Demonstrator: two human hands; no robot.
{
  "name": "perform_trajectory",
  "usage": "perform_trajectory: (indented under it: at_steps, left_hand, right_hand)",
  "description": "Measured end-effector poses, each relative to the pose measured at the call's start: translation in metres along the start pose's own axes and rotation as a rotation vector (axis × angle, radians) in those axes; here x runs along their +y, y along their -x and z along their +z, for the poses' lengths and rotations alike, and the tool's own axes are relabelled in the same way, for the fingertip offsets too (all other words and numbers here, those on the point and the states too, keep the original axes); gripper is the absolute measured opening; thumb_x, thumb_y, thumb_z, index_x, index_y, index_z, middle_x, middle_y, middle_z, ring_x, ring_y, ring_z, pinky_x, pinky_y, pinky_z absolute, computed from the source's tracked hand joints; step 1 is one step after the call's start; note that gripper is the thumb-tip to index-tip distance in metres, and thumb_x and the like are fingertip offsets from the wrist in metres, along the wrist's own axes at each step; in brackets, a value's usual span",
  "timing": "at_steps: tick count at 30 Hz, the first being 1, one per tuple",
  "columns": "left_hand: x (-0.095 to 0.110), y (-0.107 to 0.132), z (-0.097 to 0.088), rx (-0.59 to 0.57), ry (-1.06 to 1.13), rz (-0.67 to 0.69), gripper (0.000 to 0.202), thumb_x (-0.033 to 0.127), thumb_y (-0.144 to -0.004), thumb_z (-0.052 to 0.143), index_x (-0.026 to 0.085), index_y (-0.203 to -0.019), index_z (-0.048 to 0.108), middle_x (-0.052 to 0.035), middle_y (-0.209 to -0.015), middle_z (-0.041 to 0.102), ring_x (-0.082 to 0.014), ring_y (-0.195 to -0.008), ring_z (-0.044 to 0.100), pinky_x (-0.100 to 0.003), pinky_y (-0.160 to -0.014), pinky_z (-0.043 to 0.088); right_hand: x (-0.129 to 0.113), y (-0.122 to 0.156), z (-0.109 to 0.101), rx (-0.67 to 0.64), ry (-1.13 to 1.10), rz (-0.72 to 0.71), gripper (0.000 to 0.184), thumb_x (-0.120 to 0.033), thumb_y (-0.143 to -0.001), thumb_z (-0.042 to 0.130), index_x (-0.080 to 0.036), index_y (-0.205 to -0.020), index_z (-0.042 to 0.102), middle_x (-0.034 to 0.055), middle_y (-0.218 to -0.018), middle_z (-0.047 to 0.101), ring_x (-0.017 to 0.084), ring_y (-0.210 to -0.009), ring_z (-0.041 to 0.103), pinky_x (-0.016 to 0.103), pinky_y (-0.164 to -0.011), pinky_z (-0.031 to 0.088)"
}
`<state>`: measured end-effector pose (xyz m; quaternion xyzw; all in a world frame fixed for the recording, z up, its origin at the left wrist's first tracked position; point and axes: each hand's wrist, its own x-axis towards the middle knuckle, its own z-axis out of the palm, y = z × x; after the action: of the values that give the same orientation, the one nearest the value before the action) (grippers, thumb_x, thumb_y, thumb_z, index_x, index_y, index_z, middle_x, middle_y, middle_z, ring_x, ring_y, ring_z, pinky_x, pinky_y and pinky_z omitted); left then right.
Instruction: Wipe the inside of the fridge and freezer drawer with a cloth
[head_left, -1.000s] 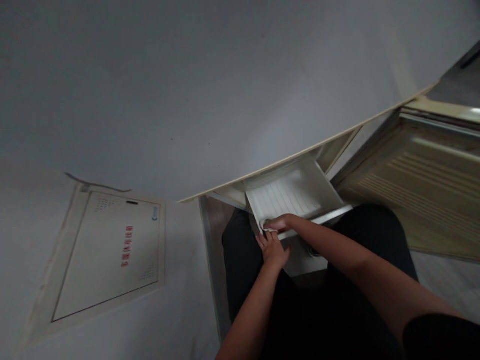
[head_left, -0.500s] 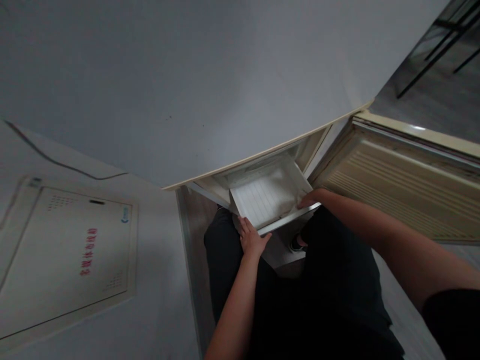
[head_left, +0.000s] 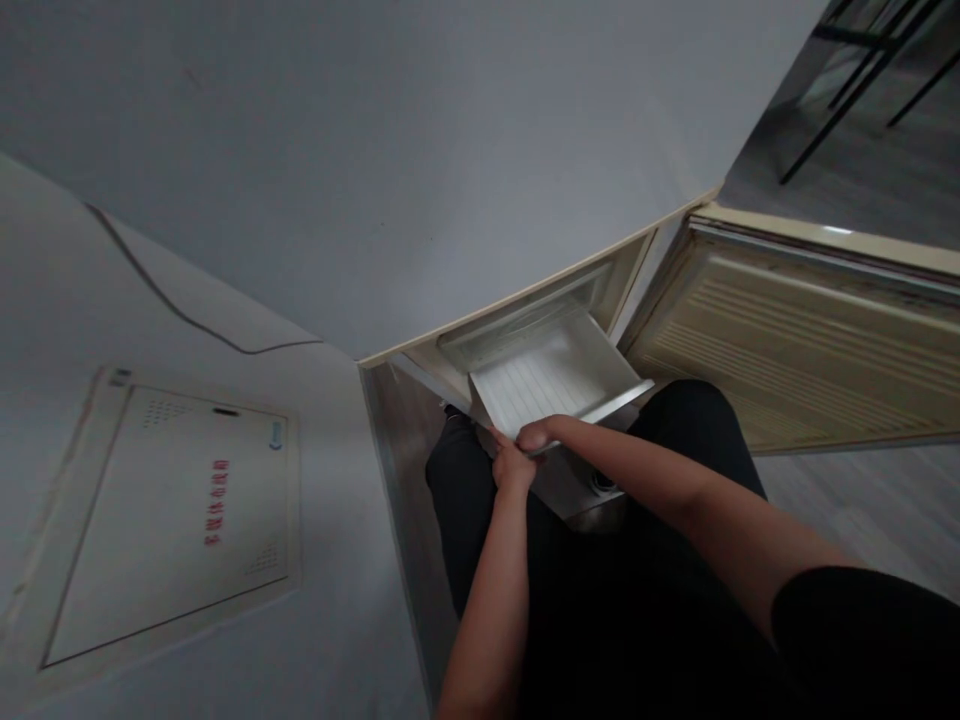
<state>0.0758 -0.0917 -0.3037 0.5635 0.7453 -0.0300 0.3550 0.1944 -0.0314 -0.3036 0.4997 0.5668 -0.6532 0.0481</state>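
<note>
A white drawer (head_left: 555,372) with a ribbed bottom is pulled part way out of a low cabinet that looks like a refrigerator compartment (head_left: 600,285). My left hand (head_left: 514,465) grips the drawer's front left corner, its index finger along the side wall. Right beside it, my right hand (head_left: 535,434) is curled over the inner side of the drawer's front edge. What lies under the right fingers, if anything, is hidden. The cream door (head_left: 810,340) with ribbed lines stands swung wide to the right.
A grey-white panel (head_left: 420,170) rises above the compartment. On the left wall is a flat box cover (head_left: 180,510) with red lettering, and a cable (head_left: 202,325) runs above it. My knees flank the drawer. Dark furniture legs (head_left: 832,120) stand at the upper right.
My right hand has moved left along the drawer's front edge, from its right end to beside my left hand. My left hand stays at the left corner. The view has shifted slightly.
</note>
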Motion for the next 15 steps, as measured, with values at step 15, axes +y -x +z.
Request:
perform_trajectory:
  at_steps: [15]
  left_hand:
    - [-0.003, -0.003, 0.003, -0.026, -0.083, 0.022, 0.134, 0.044, -0.074, 0.083, 0.005, -0.159, -0.013, -0.0267, -0.156, 0.041, -0.0322, -0.134, 0.056, -0.033, -0.101, 0.052]
  right_hand:
    - [0.082, 0.096, -0.111, 0.413, 0.479, 0.215, 0.011, 0.000, -0.082, 0.066, -0.010, -0.077, 0.069, 0.0165, -0.099, 0.074, 0.025, -0.114, 0.066, 0.041, -0.110, 0.042]
